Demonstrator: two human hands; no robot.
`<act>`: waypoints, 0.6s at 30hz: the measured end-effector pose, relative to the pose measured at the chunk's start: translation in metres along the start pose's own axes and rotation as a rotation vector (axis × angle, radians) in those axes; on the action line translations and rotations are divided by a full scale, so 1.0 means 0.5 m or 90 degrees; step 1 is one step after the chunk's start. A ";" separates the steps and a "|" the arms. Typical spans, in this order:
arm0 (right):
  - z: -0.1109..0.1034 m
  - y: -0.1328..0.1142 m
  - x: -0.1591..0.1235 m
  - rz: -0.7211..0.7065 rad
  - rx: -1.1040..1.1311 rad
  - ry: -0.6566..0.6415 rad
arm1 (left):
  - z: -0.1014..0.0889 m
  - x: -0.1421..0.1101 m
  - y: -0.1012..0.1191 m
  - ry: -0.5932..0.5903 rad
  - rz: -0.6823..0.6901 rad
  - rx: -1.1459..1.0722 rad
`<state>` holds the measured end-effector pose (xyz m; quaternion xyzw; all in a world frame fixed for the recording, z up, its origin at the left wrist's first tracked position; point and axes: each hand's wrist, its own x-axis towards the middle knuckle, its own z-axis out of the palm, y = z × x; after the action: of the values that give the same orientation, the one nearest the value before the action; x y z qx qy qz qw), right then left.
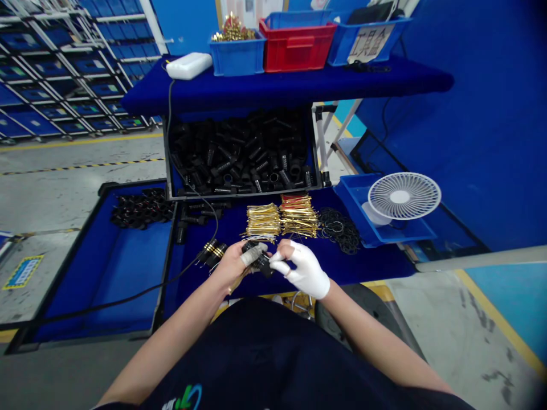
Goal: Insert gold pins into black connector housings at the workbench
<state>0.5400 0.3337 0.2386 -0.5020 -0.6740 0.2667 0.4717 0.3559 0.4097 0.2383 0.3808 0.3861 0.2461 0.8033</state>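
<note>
My left hand (pixel 231 266), with tape around its fingers, and my right hand (pixel 302 270), in a white glove, meet over a blue cloth-covered bench (pixel 231 230). Both grip a small black connector body (pixel 258 258), which hides part of my fingers. Just left of my left hand lie black connectors with gold bands (pixel 211 252). Bundles of gold pins or wires (pixel 262 222) sit in front of my hands, beside a second bundle (pixel 299 216). Black rubber rings (pixel 339 230) lie to the right.
A tray of black connector parts (pixel 239 154) stands beyond the bench, under a blue shelf (pixel 282 85) carrying blue bins and a red crate (pixel 297 42). A white fan (pixel 404 196) sits in a blue tray at right. A black cable (pixel 188 285) crosses the bench's left side.
</note>
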 end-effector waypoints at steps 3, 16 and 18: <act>-0.012 -0.022 0.013 0.107 0.183 0.258 | -0.014 0.005 0.007 0.055 0.083 0.073; 0.060 -0.083 0.083 0.060 0.549 0.283 | -0.003 0.018 -0.008 0.071 0.130 0.254; 0.069 -0.072 0.087 0.058 0.536 0.241 | -0.012 0.023 -0.011 0.093 0.131 0.287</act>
<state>0.4911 0.3654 0.2705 -0.3357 -0.3865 0.4413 0.7370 0.3581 0.4168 0.2262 0.5686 0.4474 0.2614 0.6389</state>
